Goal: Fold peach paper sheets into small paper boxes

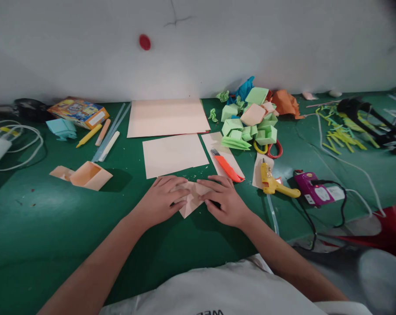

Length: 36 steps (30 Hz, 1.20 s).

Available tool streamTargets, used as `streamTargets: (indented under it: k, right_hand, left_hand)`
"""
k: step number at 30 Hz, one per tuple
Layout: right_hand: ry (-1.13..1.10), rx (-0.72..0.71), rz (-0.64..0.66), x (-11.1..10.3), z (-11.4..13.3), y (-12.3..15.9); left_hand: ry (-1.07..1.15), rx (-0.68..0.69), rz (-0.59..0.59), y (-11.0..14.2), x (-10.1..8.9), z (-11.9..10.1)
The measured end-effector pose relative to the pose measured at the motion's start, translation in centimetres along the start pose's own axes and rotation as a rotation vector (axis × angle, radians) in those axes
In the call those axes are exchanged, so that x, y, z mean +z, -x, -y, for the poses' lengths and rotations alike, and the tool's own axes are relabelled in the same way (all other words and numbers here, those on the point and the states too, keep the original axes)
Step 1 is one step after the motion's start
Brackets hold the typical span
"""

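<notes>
A small folded piece of peach paper [190, 200] lies on the green table in front of me, with a point toward me and creases across it. My left hand [167, 197] holds its left side, fingers bent over the paper and thumb near the lower edge. On the opposite side my right hand [222, 199] grips it in the same way. Both hands cover the paper's outer corners. Just beyond them lie a peach sheet [175, 155] and an orange box cutter [227, 165], which rests on a narrow peach strip [214, 142].
A yellow glue gun [272, 181], purple power adapter [316, 188] and cables are at right. Behind are scissors [275, 149] and a pile of green paper boxes [240, 127]. An open peach paper box [91, 175], glue sticks [109, 145] and a crayon box [80, 112] stand left.
</notes>
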State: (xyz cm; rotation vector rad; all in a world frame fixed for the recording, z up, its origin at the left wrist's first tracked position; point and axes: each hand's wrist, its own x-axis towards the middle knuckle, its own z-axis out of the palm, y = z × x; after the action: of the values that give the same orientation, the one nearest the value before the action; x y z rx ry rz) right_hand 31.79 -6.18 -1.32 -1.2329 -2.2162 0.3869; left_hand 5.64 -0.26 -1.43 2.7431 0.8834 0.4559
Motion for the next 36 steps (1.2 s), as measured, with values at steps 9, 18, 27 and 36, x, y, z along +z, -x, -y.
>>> streamTargets:
  k: [9,18,27,36]
  right_hand:
    - [0.121,-0.133,0.091,0.2,0.0,0.2]
    - [0.094,-0.136,0.089,0.3,-0.1,0.3]
    - [0.102,-0.148,0.108,0.3,-0.2,0.4]
    - [0.091,-0.107,0.116,0.0,-0.1,0.3]
  left_hand:
    - [-0.014,0.016,0.118,0.1,0.2,0.4]
    - [-0.053,-0.006,0.141,0.4,0.2,-0.3]
    - [-0.086,-0.013,0.147,0.7,0.3,-1.2]
    - [-0.090,-0.041,0.133,0.9,0.7,-1.3]
